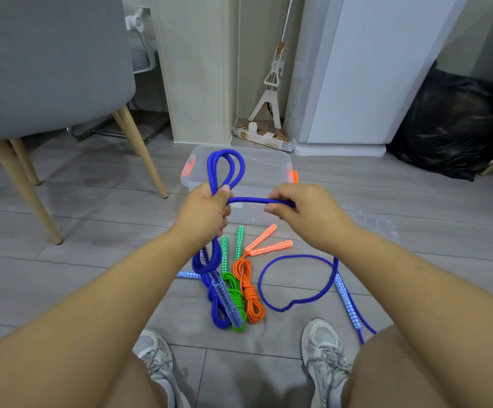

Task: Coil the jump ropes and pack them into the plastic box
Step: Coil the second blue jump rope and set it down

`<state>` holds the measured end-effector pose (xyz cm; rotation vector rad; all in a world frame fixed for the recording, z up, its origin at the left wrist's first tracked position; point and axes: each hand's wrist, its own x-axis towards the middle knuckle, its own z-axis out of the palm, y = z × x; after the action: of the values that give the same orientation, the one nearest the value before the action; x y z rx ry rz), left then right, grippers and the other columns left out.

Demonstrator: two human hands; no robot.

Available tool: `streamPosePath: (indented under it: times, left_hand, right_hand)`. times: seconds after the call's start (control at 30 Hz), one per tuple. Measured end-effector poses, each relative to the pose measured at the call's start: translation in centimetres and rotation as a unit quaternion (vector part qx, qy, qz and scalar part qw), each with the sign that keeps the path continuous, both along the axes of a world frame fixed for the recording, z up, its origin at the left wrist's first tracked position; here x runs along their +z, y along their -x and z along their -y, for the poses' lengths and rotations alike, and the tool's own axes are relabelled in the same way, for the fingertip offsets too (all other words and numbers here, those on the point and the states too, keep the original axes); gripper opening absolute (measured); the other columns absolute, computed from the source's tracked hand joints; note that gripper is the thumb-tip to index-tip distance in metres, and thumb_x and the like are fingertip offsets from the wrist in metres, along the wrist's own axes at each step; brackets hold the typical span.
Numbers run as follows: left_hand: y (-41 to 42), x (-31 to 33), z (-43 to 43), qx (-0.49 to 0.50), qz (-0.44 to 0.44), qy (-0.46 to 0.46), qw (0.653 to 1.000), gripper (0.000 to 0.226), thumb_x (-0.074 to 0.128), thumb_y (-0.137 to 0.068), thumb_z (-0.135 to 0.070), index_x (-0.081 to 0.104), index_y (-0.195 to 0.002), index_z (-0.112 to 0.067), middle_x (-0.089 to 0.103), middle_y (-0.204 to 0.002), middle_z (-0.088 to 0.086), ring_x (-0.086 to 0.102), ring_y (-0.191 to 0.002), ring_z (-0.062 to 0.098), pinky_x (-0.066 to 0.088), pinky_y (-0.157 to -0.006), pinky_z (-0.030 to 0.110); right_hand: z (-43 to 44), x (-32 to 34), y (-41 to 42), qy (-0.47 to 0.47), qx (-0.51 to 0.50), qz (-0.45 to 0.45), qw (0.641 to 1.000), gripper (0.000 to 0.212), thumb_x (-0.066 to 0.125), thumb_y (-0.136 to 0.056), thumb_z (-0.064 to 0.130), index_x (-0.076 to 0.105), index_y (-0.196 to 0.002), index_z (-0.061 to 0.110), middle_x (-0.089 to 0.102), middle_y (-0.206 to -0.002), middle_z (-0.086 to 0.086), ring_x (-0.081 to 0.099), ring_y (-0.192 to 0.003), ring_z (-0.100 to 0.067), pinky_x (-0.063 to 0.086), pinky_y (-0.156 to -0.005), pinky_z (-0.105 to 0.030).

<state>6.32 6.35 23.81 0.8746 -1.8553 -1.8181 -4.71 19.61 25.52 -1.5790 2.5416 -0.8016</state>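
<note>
The left hand [202,210] grips looped coils of the blue jump rope [222,153] in front of the clear plastic box [264,172] on the floor. The right hand [298,209] pinches its strand. Print on the carton [261,138] behind is too small to read.

A royal-blue jump rope [224,169] with a blue-and-white diamond-patterned handle [347,301]; a bright green rope [235,293], green-and-white checked handles [240,240]; an orange rope [251,293], orange-and-white checked handles [271,247]; clear plastic box [264,160] with orange latches [188,169]; grey wood-grain flooring [92,201]; a grey chair [48,69]
</note>
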Motion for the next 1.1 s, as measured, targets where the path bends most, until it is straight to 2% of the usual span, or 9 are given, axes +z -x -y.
streamPosePath:
  times: [0.13,0.23,0.37,0.5,0.67,0.8,0.87,0.97,1.1]
  left_hand:
    - [-0.8,0.7,1.5,0.045,-0.018,0.011,0.999,0.022,0.037,-0.101,-0.023,0.049,-0.085,-0.012,0.033,-0.058,0.001,0.027,-0.046,0.011,0.026,-0.045,0.024]
    - [-1.2,0.8,2.5,0.079,-0.029,0.020,0.996,0.022,0.039,-0.101,-0.025,0.052,-0.092,-0.010,0.036,-0.059,0.001,0.031,-0.047,0.011,0.031,-0.044,0.024]
    - [-1.2,0.7,2.6,0.060,-0.054,0.025,0.996,0.016,0.050,-0.096,-0.028,0.048,-0.091,-0.013,0.036,-0.059,0.000,0.031,-0.048,0.013,0.034,-0.047,0.026]
    - [-0.9,0.2,2.1,0.020,-0.050,0.061,0.997,0.019,0.064,-0.088,-0.018,0.046,-0.091,-0.013,0.041,-0.060,-0.001,0.035,-0.045,0.011,0.040,-0.047,0.027]
    - [-0.3,0.2,0.8,0.021,-0.054,0.040,0.997,0.019,0.045,-0.098,-0.021,0.047,-0.081,-0.013,0.039,-0.061,0.003,0.036,-0.054,0.014,0.039,-0.052,0.024]
    - [0.2,0.2,0.0,0.039,-0.044,0.068,0.996,0.018,0.041,-0.100,-0.022,0.050,-0.087,-0.012,0.050,-0.061,0.004,0.048,-0.057,0.018,0.045,-0.066,0.037]
    - [0.4,0.3,-0.2,0.051,-0.043,0.070,0.995,0.017,0.041,-0.100,-0.021,0.050,-0.093,-0.009,0.054,-0.063,0.004,0.053,-0.058,0.017,0.047,-0.066,0.036]
    - [0.7,0.4,-0.4,0.057,-0.052,0.076,0.994,0.016,0.042,-0.099,-0.021,0.051,-0.091,-0.011,0.056,-0.067,0.003,0.056,-0.060,0.015,0.047,-0.062,0.031]
    - [0.9,0.2,-0.3,0.067,-0.057,0.093,0.992,0.015,0.044,-0.099,-0.022,0.052,-0.086,-0.018,0.057,-0.071,0.000,0.057,-0.064,0.010,0.048,-0.061,0.025]
  right_hand:
    - [-2.6,0.2,1.9,-0.013,-0.056,0.010,0.998,0.017,0.054,-0.091,0.034,0.062,-0.088,0.019,0.054,-0.070,0.004,0.048,-0.070,-0.017,0.037,-0.059,-0.022]
    - [-4.6,0.3,3.3,-0.007,-0.112,0.024,0.993,0.016,0.050,-0.094,0.028,0.059,-0.089,0.016,0.052,-0.070,0.005,0.047,-0.072,-0.019,0.037,-0.062,-0.029]
    - [-5.4,0.0,3.7,-0.012,-0.137,0.047,0.989,0.022,0.040,-0.098,0.017,0.060,-0.104,0.012,0.059,-0.090,-0.010,0.055,-0.087,-0.029,0.042,-0.074,-0.036]
    - [-4.2,-0.2,2.5,0.048,-0.141,0.098,0.984,0.027,0.038,-0.099,0.020,0.058,-0.116,0.018,0.056,-0.087,-0.004,0.056,-0.089,-0.025,0.040,-0.071,-0.030]
    - [-1.5,-0.7,1.7,0.050,-0.142,0.133,0.980,0.034,0.034,-0.099,0.015,0.049,-0.129,0.019,0.057,-0.083,-0.004,0.046,-0.065,-0.009,0.036,-0.056,-0.021]
    - [0.5,-0.6,0.1,0.088,-0.119,0.144,0.978,0.005,0.043,-0.097,0.019,0.046,-0.101,0.020,0.066,-0.086,0.002,0.054,-0.075,-0.008,0.034,-0.060,-0.009]
    - [1.3,-0.5,-0.6,0.109,-0.102,0.153,0.977,0.003,0.048,-0.096,0.020,0.049,-0.093,0.021,0.066,-0.083,0.003,0.053,-0.071,-0.002,0.035,-0.060,-0.011]
    - [2.0,-0.5,-1.5,0.117,-0.095,0.143,0.978,0.011,0.049,-0.095,0.021,0.059,-0.099,0.020,0.063,-0.083,0.003,0.053,-0.070,-0.005,0.039,-0.061,-0.016]
    - [2.8,-1.0,-1.9,0.082,-0.092,0.083,0.989,0.028,0.044,-0.097,0.016,0.062,-0.118,0.017,0.055,-0.107,-0.005,0.049,-0.092,-0.014,0.034,-0.076,-0.021]
